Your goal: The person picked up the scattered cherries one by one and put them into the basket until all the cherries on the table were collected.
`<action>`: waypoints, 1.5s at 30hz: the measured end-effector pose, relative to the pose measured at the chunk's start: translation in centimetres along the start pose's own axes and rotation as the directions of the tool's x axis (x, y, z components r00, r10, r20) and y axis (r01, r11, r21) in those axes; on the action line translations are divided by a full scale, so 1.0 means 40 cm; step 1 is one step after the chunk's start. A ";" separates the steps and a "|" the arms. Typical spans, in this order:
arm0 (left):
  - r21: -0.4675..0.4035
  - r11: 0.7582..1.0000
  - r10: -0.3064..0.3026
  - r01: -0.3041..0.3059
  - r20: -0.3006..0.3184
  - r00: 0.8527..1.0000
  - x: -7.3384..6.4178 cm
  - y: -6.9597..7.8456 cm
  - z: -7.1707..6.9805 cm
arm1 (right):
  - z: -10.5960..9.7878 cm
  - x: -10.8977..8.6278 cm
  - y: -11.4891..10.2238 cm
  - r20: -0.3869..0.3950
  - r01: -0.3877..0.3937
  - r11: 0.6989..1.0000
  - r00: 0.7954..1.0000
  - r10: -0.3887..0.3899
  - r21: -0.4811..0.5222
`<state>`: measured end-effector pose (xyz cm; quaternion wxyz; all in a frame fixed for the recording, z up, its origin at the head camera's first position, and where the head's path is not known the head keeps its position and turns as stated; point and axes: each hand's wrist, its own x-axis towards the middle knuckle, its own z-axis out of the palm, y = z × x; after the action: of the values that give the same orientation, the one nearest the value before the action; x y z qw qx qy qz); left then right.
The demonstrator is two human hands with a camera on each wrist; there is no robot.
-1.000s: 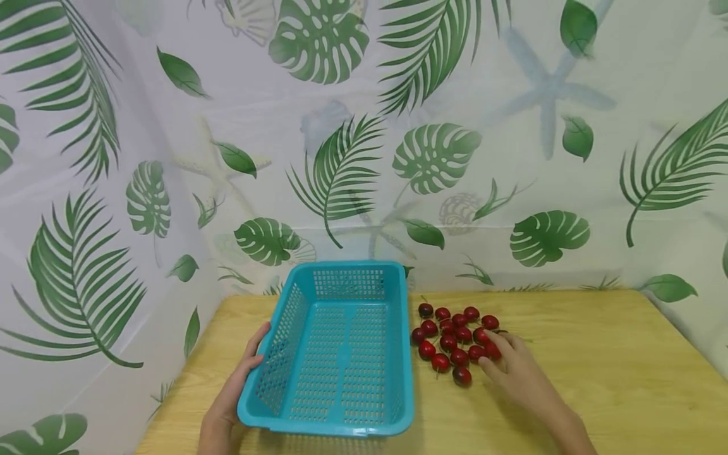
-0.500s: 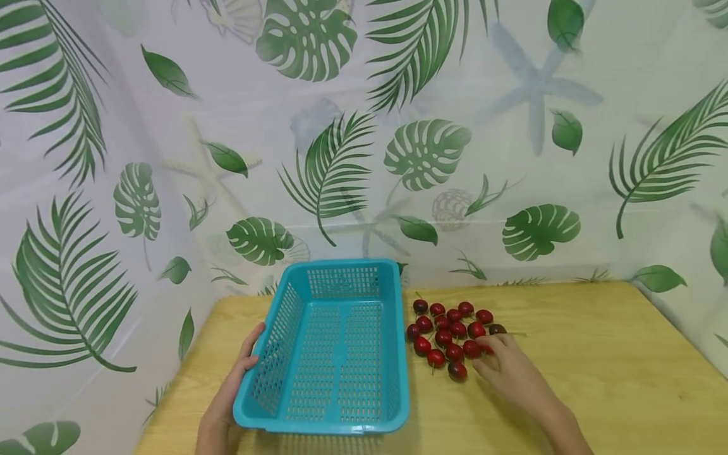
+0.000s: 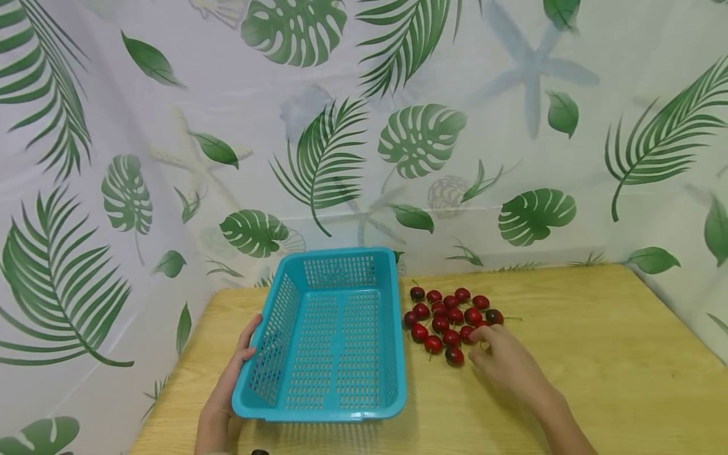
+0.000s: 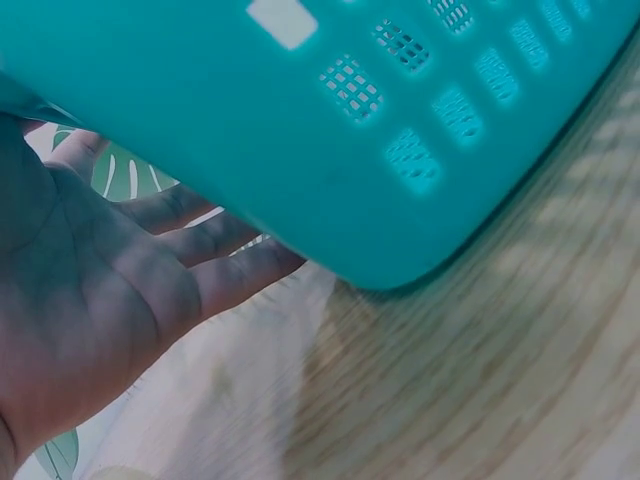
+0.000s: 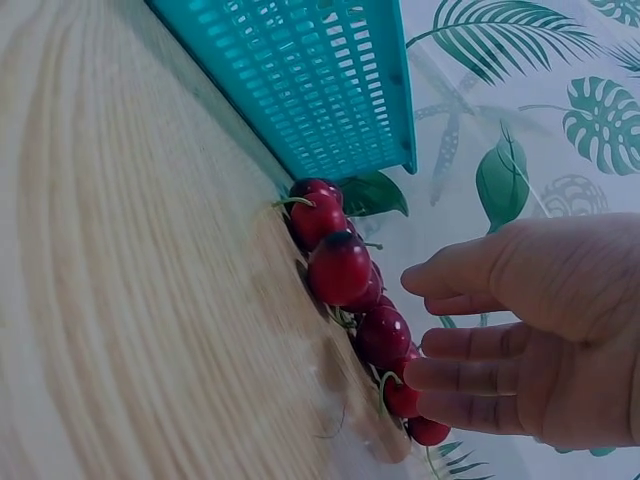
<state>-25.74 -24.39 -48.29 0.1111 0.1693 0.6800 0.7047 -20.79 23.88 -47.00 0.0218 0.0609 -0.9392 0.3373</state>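
Note:
A turquoise plastic basket (image 3: 335, 347) with perforated walls and nothing in it stands on the wooden table. My left hand (image 3: 224, 382) rests against the basket's left side, its fingers (image 4: 235, 275) extended along the outside of the wall in the left wrist view. To the right of the basket lies a loose cluster of dark red cherries (image 3: 451, 338), some with green stems. My right hand (image 3: 514, 366) reaches into the cluster's near right side, overlapping one cherry in the head view. In the right wrist view its fingers (image 5: 470, 375) are extended right at the cherries, the thumb apart from them.
The light wooden table (image 3: 597, 354) extends to the right of the cherries. Behind and left of it hangs a white cloth (image 3: 341, 208) printed with green leaves. A small dark object (image 3: 260, 452) shows at the bottom edge of the head view.
My right fingers have drawn slightly left and nearer, uncovering a dark cherry at the cluster's right edge. My left hand and the basket stay together. The head view has shifted slightly.

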 end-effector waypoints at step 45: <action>-0.072 0.997 -0.007 0.003 -0.047 0.999 0.006 -0.007 0.009 | 0.078 0.016 -0.038 -0.008 0.096 0.938 0.995 -0.104 -0.334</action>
<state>-25.83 -23.93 -48.55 0.1030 0.1469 0.6570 0.7322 -21.24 20.69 -48.40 0.0609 0.0997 -0.9780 0.1727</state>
